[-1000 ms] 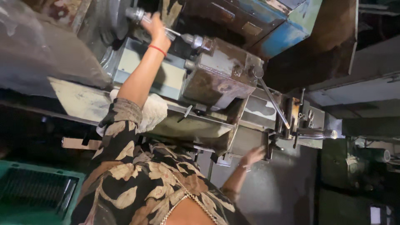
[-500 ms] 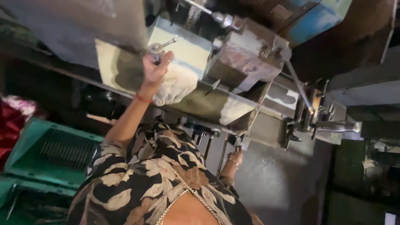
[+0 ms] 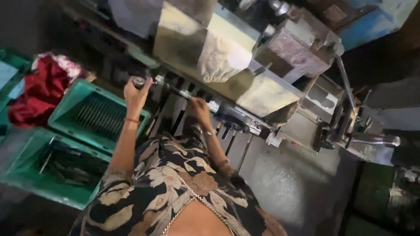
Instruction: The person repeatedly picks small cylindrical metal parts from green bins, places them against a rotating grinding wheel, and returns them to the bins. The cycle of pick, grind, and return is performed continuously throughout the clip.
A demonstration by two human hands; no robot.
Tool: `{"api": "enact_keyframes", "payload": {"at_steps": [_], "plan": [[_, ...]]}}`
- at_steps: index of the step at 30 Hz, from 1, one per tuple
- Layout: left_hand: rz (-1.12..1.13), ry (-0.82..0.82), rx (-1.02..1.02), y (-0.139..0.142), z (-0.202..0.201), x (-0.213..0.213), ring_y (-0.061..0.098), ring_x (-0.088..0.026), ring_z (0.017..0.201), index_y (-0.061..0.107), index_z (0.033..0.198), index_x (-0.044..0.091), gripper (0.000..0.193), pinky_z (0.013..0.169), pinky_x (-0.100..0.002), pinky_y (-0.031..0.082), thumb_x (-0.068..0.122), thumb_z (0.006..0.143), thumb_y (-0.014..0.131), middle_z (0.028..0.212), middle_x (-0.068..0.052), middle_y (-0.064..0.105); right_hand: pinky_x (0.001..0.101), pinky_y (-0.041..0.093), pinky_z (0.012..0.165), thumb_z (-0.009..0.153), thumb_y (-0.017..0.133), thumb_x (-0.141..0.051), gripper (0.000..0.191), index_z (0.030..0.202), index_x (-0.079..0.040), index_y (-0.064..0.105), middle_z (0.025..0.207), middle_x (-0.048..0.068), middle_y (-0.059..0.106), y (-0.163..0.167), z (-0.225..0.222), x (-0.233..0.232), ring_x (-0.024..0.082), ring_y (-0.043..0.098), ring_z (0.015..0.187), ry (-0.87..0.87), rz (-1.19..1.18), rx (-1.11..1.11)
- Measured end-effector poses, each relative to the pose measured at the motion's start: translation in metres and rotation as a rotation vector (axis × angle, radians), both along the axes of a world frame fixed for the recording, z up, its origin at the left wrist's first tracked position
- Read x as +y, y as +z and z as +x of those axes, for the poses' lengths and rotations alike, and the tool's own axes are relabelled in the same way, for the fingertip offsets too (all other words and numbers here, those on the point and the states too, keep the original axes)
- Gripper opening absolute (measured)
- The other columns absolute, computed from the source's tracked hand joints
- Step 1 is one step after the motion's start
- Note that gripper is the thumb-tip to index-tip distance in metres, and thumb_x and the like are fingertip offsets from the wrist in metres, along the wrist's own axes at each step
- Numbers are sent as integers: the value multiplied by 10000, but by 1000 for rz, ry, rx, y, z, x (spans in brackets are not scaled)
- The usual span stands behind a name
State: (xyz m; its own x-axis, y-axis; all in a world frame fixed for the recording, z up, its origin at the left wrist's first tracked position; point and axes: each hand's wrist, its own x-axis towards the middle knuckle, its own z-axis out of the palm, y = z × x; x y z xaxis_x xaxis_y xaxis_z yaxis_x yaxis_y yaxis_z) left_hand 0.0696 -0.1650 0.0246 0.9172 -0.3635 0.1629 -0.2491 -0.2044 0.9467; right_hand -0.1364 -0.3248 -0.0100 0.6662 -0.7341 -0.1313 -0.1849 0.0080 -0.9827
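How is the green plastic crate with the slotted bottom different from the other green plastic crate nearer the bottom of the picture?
The green plastic crate with the slotted bottom looks empty, so its ribbed floor shows; the lower green plastic crate holds dark metal pieces. The slotted crate lies nearer the left hand on the metal bar; the lower crate lies farther off. The slotted crate catches more light. Both are green, open-topped, and sit side by side.

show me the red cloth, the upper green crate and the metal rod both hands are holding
red cloth (image 3: 37, 94), head view, on its middle folds.
upper green crate (image 3: 70, 102), head view, on its left rim.
metal rod (image 3: 177, 90), head view, between the hands.
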Motion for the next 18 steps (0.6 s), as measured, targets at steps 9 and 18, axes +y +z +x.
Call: {"api": "enact_keyframes", "payload": {"at_steps": [9, 18], "plan": [[-546, 120, 557, -2, -11, 62, 388, -32, 568, 500, 674, 158, 412, 513, -250, 274, 212, 940, 809, 651, 95, 474, 248, 365, 613, 1154, 497, -328, 377, 1000, -11, 630, 771, -29, 511, 61, 112, 115, 72, 438, 688, 368, 217, -249], [-88, 91, -452, 7, -21, 111, 470, -104, 628, 531, 709, 42, 488, 555, -303, 404, 258, 867, 939, 657, 63, 499, 240, 404, 625, 1125, 501, -271, 331, 1047, -11, 691, 765, -50, 553, 66, 109, 135, 49, 458, 691, 390, -103, -143]]}}
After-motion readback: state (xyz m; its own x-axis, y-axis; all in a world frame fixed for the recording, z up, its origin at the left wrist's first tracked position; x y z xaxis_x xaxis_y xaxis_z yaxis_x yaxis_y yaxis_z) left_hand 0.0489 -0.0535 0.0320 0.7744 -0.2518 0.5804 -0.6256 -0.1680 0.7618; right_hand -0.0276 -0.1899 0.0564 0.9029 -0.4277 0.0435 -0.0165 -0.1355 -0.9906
